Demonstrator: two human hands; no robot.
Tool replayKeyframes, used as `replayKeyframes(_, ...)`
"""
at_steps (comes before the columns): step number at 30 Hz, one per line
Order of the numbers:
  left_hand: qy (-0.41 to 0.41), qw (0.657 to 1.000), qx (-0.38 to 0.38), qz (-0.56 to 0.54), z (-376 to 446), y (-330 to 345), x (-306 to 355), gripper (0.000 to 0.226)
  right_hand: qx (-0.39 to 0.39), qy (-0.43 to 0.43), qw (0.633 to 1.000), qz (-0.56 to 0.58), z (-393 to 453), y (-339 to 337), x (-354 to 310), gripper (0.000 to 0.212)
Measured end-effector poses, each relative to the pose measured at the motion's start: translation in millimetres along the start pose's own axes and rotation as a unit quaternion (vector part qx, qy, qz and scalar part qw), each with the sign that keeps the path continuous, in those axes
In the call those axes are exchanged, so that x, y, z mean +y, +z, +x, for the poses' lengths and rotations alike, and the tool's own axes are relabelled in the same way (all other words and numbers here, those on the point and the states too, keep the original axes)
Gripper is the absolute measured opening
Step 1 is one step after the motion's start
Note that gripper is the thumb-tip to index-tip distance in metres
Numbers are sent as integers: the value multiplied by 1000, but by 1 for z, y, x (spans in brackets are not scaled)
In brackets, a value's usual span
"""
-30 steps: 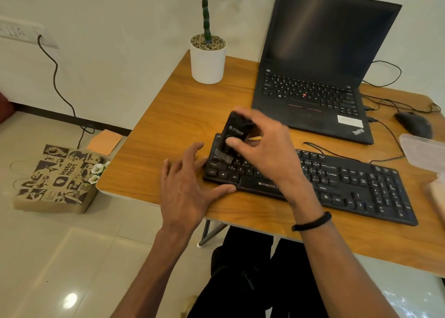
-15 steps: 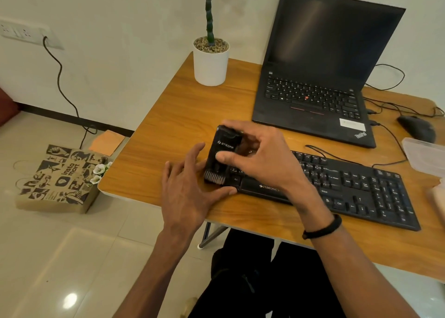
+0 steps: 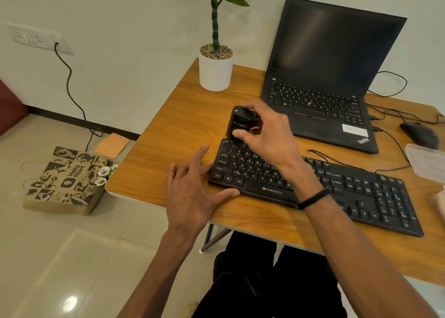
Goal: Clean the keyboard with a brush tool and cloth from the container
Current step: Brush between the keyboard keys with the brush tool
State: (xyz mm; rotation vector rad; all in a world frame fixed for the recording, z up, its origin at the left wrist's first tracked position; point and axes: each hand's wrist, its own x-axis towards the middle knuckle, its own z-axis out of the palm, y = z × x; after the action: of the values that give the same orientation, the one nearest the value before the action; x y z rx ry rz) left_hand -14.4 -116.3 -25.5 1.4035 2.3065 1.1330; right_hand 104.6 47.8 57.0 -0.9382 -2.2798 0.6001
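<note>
One black block-shaped brush tool (image 3: 241,126) now stands at the far left corner of the black corded keyboard (image 3: 313,187) — half a second ago it was brushing the near-left keys. The right hand (image 3: 267,134) has fingers (image 3: 238,133) clamped on it; the left hand (image 3: 192,192), fingers spread, steadies the keyboard's end on the wooden surface (image 3: 173,130). Sweeping seems under way — cloth unseen.

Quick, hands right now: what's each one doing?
Left hand: open, fingers spread, bracing the left end of the keyboard.
Right hand: gripping the black brush tool at the keyboard's top-left corner.
</note>
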Motion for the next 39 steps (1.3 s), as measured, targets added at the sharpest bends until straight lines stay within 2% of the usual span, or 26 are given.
replayKeyframes(3, -1, 1000, -4, 0, 0, 0, 0, 122, -54, -12, 998, 6, -9, -3, -10, 44)
replayKeyframes(7, -6, 1000, -4, 1, -1, -1, 2, 125, -175, 38, 978, 103, -10, -20, -17, 40)
replayKeyframes(9, -5, 1000, -4, 1, -1, -1, 2, 125, -161, 47, 982, 88, -2, -22, -15, 41)
replayKeyframes(15, -4, 1000, -5, 6, 0, 0, 0, 126, -29, 50, 998, -33, 25, -6, 2, 49)
replayKeyframes(19, -4, 1000, -3, 3, 0, 0, -1, 126, -81, 55, 995, 1, 17, -8, -1, 41)
replayKeyframes(22, -4, 1000, -4, 3, 0, 0, -1, 126, -114, 79, 988, 73, 17, -20, -2, 37)
replayKeyframes(27, 0, 1000, 1, -3, -1, 0, 0, 125, -68, 72, 995, -27, 18, -24, -4, 39)
replayKeyframes(29, 1, 1000, 3, -1, -1, 0, 0, 124, -107, 74, 991, -37, 13, -27, -5, 39)
replayKeyframes(32, 0, 1000, 2, 0, -1, 0, 0, 124, -154, 87, 984, 20, 6, -38, -7, 35)
replayKeyframes(36, 5, 1000, -1, 2, -2, 1, -1, 124, -68, 82, 994, -23, 3, -36, -2, 42)
replayKeyframes(39, 3, 1000, 1, 0, -2, 0, -1, 122, -84, 83, 992, -36, -6, -34, -2, 44)
